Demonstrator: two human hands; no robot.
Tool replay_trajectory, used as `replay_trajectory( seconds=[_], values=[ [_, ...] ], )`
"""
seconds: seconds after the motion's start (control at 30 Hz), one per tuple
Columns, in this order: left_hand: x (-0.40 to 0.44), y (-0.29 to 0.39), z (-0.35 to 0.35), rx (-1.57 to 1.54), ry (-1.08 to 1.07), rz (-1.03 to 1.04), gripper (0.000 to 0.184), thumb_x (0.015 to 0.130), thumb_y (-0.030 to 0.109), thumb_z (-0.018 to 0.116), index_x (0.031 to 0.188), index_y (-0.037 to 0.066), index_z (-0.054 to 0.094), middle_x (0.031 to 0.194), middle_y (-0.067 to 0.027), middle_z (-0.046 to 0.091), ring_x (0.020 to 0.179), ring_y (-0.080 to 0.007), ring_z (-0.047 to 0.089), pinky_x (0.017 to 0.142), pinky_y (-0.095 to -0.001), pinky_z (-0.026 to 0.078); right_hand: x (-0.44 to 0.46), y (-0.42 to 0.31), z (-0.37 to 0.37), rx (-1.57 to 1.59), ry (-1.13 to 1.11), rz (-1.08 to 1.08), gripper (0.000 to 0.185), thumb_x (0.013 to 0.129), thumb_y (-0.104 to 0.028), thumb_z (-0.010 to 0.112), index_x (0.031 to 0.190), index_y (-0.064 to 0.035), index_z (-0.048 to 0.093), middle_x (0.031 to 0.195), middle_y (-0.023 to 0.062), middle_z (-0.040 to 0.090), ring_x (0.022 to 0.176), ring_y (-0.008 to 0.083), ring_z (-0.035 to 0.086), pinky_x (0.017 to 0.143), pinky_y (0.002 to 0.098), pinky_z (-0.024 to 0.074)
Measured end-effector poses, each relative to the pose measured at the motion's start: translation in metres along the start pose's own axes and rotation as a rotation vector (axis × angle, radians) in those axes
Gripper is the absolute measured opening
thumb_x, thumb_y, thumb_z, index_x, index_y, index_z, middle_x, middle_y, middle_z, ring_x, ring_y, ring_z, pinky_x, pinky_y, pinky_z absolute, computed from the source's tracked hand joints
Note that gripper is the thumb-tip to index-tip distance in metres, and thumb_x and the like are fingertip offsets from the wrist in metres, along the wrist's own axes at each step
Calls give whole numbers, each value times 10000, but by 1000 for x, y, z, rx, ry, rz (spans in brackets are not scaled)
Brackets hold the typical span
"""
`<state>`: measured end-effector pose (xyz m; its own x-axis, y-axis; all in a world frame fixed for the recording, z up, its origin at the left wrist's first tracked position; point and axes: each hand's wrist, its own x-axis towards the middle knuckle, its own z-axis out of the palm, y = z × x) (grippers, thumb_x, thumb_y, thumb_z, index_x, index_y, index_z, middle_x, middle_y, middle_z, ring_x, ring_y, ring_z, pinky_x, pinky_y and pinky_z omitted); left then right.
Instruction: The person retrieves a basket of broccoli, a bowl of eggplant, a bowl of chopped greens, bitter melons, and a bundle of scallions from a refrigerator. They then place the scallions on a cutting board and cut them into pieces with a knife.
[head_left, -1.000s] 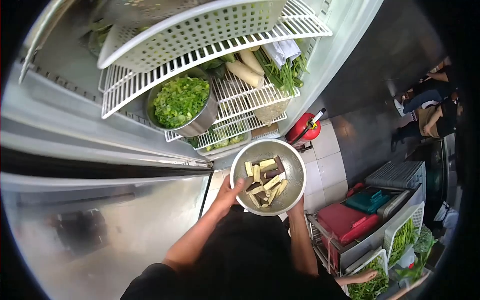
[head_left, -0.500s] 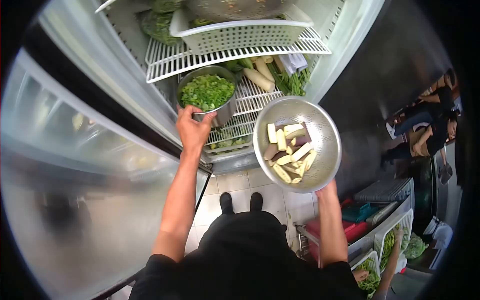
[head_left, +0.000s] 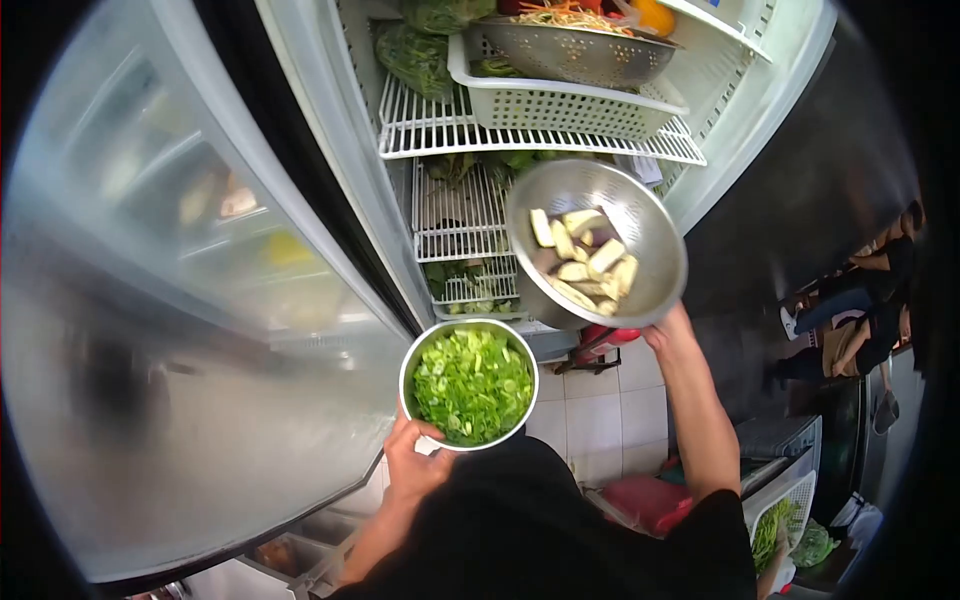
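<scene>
My left hand [head_left: 415, 460] grips the rim of a round metal pot [head_left: 403, 385] full of chopped green onions [head_left: 473, 387], held near my body below the fridge shelves. My right hand [head_left: 669, 328] holds a metal colander [head_left: 655, 245] by its lower right edge, with most fingers hidden beneath it. Cut eggplant pieces [head_left: 606, 257] lie in the colander, which is raised in front of the open fridge's lower shelves.
A white basket [head_left: 570, 112] with a perforated metal bowl [head_left: 575, 55] stands on the wire shelf [head_left: 440, 140]. The fridge door [head_left: 200, 330] is open at left. Beyond the fridge, at right, are two people [head_left: 850, 340]. Greens fill a basket [head_left: 800, 505] at lower right.
The pot of green onions has come off the fridge shelf and down toward my body in my left hand. My right hand has moved the colander up toward the shelves.
</scene>
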<state>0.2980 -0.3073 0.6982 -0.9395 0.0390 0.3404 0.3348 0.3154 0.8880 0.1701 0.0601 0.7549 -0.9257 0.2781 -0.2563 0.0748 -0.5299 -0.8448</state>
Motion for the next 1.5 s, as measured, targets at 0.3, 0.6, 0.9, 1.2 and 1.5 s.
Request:
replay_trajectory(
  seconds=[0.3,0.6,0.9,1.2,1.5],
  values=[
    [-2,-5,8,13,-28,-39,324,621,91,857,717,45,551,1074,-215,626,1032,-336,603,878,-381,471,92,51,128,-216,-23,140,220,835,-49,557,1022,58,603,951,139,612,851,265,613,695,494,587],
    [17,-36,42,55,-159,-13,292,623,38,841,712,23,563,1016,-143,599,871,-207,617,730,-307,503,68,75,83,-130,-469,143,343,936,-257,591,1165,-2,575,1151,99,575,1009,185,566,858,355,514],
    [13,-149,191,-8,-421,-221,339,555,98,888,712,42,593,811,-101,622,741,-204,610,645,-327,492,-20,182,-172,-425,447,64,194,912,-224,608,965,-38,623,834,22,629,729,95,596,623,238,499],
    [38,-297,379,38,-126,-164,312,644,139,845,743,32,569,772,-102,570,726,-237,562,695,-349,470,-138,293,-279,-476,705,21,95,919,-66,536,950,-5,603,785,-2,603,675,68,555,611,213,463],
    [128,-530,506,104,-10,151,239,849,249,625,879,18,681,822,-93,680,680,-229,637,607,-371,519,-249,379,-286,-890,914,440,63,801,-139,631,818,-98,675,829,108,673,755,280,655,685,364,511]
  ],
)
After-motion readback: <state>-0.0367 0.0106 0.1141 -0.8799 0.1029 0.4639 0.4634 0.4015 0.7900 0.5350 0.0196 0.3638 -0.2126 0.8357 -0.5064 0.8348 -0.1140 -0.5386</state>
